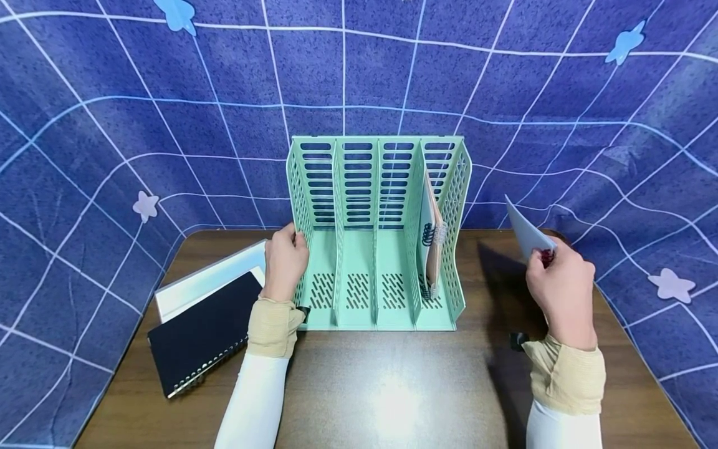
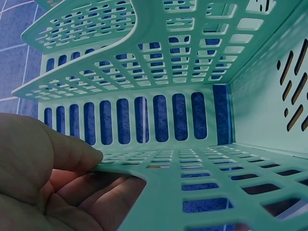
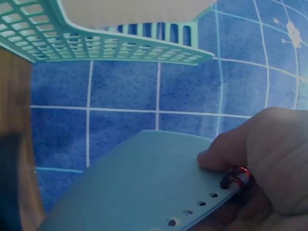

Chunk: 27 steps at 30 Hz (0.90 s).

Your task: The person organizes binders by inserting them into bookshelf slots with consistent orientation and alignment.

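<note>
A mint-green file rack (image 1: 356, 249) with four-way slotted compartments stands at the middle of the table. My left hand (image 1: 285, 259) pinches the edge of its left side wall; the left wrist view shows the thumb (image 2: 77, 154) over that edge. Off to the rack's right, my right hand (image 1: 563, 293) holds a light blue punched cover or notebook (image 1: 527, 232) above the table, tilted. Dark red rings (image 3: 238, 177) show at its punched edge beside the thumb, and the fingers behind are partly hidden. Spiral notebooks (image 1: 433, 249) stand upright in the rack's rightmost compartment.
Left of the rack, a black spiral notebook (image 1: 204, 330) lies over a pale blue and white notebook or folder (image 1: 210, 277), partly behind the left hand. A blue gridded cloth (image 1: 370, 81) hangs behind the brown table (image 1: 348, 386).
</note>
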{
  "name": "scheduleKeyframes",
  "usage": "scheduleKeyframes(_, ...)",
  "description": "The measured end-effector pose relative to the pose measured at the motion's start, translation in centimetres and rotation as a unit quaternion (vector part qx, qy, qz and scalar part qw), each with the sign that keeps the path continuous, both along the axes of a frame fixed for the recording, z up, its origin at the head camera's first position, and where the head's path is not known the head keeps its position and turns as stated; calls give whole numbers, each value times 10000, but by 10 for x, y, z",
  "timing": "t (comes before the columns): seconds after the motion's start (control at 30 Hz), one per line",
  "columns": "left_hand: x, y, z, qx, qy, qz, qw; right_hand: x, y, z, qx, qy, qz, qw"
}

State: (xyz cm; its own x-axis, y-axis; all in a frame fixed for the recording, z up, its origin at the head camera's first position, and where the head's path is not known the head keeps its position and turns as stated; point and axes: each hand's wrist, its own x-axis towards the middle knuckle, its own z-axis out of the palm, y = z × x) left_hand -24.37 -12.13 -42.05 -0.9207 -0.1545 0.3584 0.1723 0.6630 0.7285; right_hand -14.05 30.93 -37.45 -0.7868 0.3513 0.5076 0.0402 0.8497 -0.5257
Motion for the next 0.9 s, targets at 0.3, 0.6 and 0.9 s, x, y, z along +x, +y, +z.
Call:
scheduleKeyframes(0.3, -1, 0, 0, 25, -104, 2, 9999, 6, -4, 8, -90, 526, -224, 9983)
scheduleKeyframes(0.6, -1, 1, 1, 23, -62, 17, 10000, 8, -4, 12, -105, 937, -226, 9953)
scheduleKeyframes(0.9, -1, 1, 0, 46, -239, 41, 9997, 11, -6, 15, -87, 1262, -250, 9917)
